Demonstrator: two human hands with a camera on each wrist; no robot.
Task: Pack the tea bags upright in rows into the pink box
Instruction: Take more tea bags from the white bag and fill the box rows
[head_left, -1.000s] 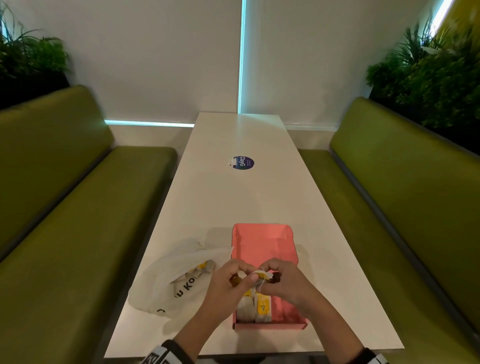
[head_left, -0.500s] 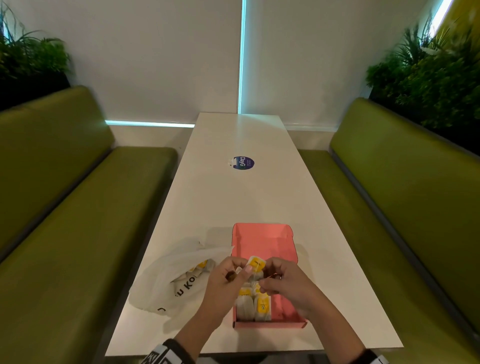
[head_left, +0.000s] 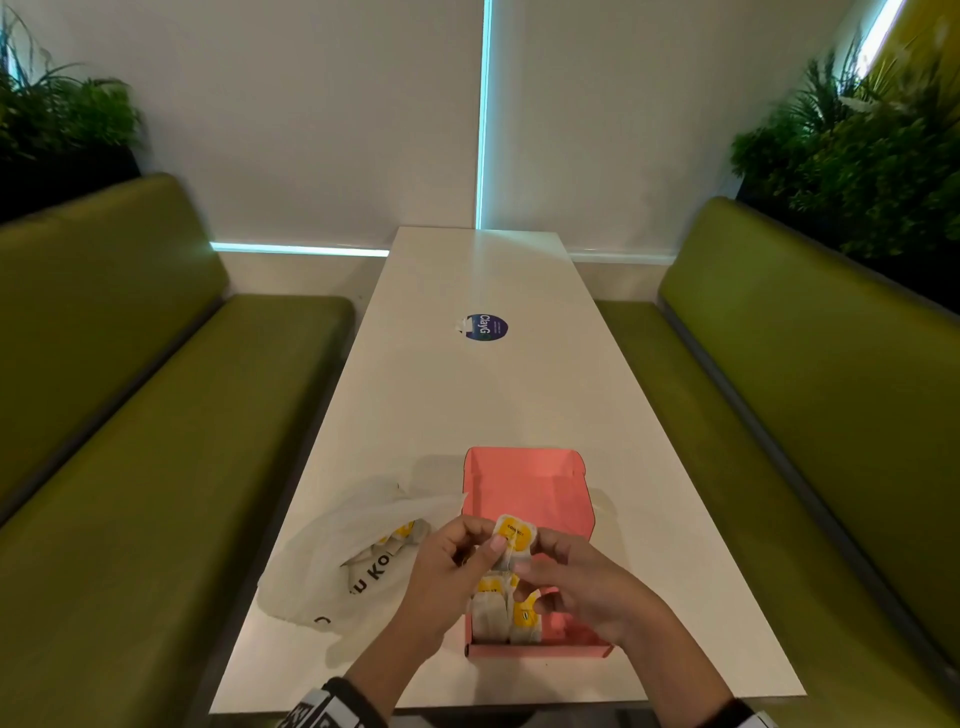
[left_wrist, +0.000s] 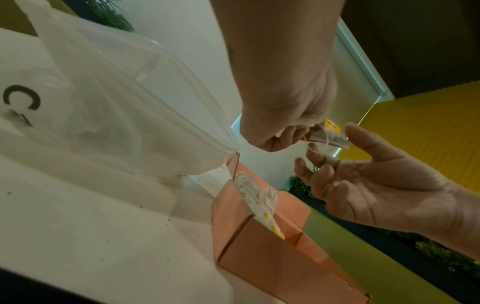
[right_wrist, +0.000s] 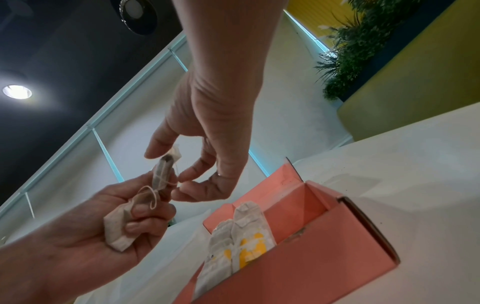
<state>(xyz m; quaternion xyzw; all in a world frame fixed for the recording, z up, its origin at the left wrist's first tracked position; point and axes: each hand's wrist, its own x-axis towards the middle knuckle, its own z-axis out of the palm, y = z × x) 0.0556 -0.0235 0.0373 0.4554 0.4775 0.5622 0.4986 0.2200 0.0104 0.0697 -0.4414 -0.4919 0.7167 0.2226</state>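
The open pink box (head_left: 540, 649) lies on the white table near its front edge. Several tea bags (head_left: 506, 608) with yellow tags stand upright in its near left corner, also seen in the right wrist view (right_wrist: 241, 236). Just above them my left hand (head_left: 485, 540) holds a tea bag (head_left: 511, 538), yellow tag facing up. My right hand (head_left: 535, 551) pinches the same tea bag (right_wrist: 162, 172) between thumb and forefinger. A second tea bag (right_wrist: 119, 226) is tucked under the curled fingers of my left hand (right_wrist: 153, 197).
A white plastic bag (head_left: 337, 566) with more tea bags lies left of the box, touching its left wall. A round blue sticker (head_left: 485, 327) sits mid-table. Green benches (head_left: 156, 467) run along both sides.
The tea bag between my hands has been turned and lifted slightly, so its yellow tag now faces up. Both hands stayed above the box's near end.
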